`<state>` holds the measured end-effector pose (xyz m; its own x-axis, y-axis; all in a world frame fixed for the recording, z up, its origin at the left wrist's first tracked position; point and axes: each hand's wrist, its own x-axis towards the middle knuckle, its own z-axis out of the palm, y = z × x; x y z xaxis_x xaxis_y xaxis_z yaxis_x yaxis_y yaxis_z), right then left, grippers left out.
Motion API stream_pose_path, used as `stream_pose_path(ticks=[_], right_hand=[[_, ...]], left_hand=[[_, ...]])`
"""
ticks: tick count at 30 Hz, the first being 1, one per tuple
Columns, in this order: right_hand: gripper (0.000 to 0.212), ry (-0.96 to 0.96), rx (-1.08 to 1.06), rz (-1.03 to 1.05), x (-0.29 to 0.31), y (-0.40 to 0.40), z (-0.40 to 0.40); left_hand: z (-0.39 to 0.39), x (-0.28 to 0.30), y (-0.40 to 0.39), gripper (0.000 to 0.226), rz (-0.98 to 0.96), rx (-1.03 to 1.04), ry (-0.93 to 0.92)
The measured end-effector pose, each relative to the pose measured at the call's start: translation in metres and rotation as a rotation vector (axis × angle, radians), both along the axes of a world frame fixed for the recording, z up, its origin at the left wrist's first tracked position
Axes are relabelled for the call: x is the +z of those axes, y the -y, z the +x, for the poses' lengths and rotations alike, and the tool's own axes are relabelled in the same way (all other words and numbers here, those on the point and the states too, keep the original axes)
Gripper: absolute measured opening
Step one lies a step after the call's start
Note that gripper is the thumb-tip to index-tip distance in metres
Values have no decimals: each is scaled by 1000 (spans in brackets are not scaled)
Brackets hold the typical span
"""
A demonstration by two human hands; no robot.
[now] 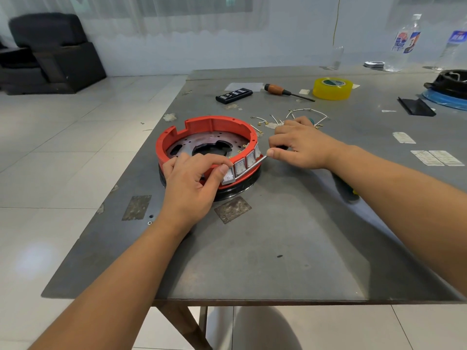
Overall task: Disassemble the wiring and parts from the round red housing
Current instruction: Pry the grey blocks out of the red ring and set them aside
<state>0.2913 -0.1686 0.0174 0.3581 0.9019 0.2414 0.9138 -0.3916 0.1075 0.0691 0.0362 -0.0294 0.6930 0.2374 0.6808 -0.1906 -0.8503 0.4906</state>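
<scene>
The round red housing (202,127) sits on a black base near the table's left side, a perforated metal plate (214,142) inside it. Several white rocker switches (241,166) line its front wall. My left hand (192,180) grips the housing's near rim, with the thumb on the leftmost switch (228,176). My right hand (300,145) holds a screwdriver; its metal shaft (252,164) runs along the switches, tip beneath the leftmost one. Loose white wires with brass terminals (300,116) lie on the table behind my right hand.
Behind the housing lie a black bit case (233,95), a wooden-handled screwdriver (283,91) and a yellow tape roll (332,88). At far right are a black part on a blue ring (449,89), a black bracket (415,106) and plastic bottles (404,44). Paper labels (437,157) lie on the right.
</scene>
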Motion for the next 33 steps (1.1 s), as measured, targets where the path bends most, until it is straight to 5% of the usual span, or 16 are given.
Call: stream_pose_path(ticks=[8,16,33], right_hand=[[45,31,-78,-2,-1,18,-7],[64,42,-164,42,3,49,-23],[52,-121,-230,11,-25,24,-85]], left_hand=[[-4,2,2,16,22,6,-9],[-7,6,5,19,19,11,-40],[-5,2,1,24,27,12,-13]])
